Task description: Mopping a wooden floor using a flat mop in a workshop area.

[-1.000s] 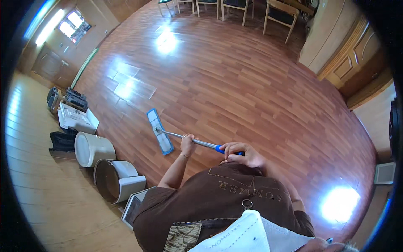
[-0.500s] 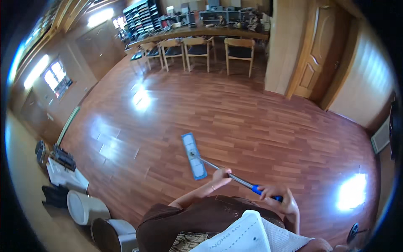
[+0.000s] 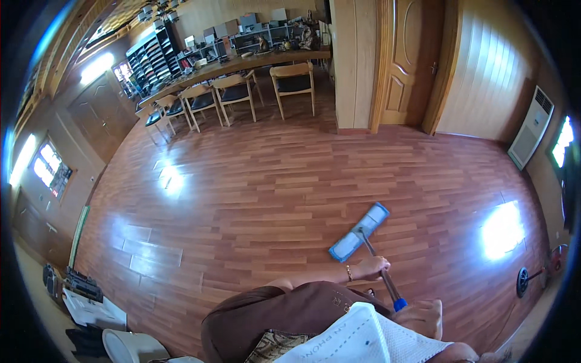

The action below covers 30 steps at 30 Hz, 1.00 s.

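Note:
A flat mop (image 3: pixel 350 243) with a pale blue rectangular head lies on the wood-look floor (image 3: pixel 254 218), its head slanted from lower left to upper right. Its metal handle runs back toward me. Partway down that handle, my left hand (image 3: pixel 371 268) is wrapped round the shaft, a bracelet on its wrist. Close to my body, my right hand (image 3: pixel 422 317) grips the upper end of the handle just behind a blue collar (image 3: pixel 399 304). The white paper-like sheet (image 3: pixel 357 339) at the lower edge partly covers my right forearm.
Several wooden chairs (image 3: pixel 233 91) with dark seats line a long counter (image 3: pixel 242 63) at the back. A wooden door (image 3: pixel 408 66) and a standing air conditioner (image 3: pixel 531 128) are on the right. A dumbbell-like wheel (image 3: pixel 522 282) rests at the right. White bins (image 3: pixel 130 346) stand at the lower left.
The mop head has swung to the right and turned from leaning left to leaning right. Both hands moved right and lower with the handle. The view has turned rightward.

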Available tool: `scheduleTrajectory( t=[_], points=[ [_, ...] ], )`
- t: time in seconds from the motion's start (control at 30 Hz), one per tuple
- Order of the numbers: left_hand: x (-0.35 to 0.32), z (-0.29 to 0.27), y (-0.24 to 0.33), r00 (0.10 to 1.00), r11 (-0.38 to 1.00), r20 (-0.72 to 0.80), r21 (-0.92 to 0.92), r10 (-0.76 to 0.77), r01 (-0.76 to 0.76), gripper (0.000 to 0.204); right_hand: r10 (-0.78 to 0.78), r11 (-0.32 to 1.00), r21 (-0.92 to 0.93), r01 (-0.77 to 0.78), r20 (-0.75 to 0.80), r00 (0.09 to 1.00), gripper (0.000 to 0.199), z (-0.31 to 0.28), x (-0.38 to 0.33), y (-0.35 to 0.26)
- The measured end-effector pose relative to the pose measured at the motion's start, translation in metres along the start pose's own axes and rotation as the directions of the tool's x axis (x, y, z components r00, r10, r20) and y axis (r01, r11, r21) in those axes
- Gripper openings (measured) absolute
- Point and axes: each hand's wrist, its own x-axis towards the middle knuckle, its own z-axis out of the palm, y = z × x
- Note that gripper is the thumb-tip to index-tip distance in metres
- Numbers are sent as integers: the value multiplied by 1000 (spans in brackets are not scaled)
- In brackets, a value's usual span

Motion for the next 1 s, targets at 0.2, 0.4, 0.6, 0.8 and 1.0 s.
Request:
scheduleTrajectory(
  t=[0.2, 0.4, 0.6, 0.8, 1.0],
  points=[
    [2, -1, 31, 993, 997, 89, -6, -81, 82, 10, -12, 961, -277, 4, -30, 999, 26, -6, 18, -32],
    [-22, -16, 42, 986, 981, -36, 102, -162, 165, 13, -252, 949, -220, 227, -91, 964, 15, -12, 30, -11],
    [-54, -50, 48, 934, 919, -93, 170, -344, 356, 16, -320, 947, -4, 320, 10, 947, 15, -16, 38, 12],
    [-108, -77, 35, 866, 834, -217, 243, -451, 495, 17, -245, 863, 450, 230, -26, 969, 30, 4, 50, 54],
    [-161, -93, 19, 789, 838, -449, 143, -419, 526, 18, -223, 752, 653, 90, 123, 967, 24, 26, 74, 96]
  ],
)
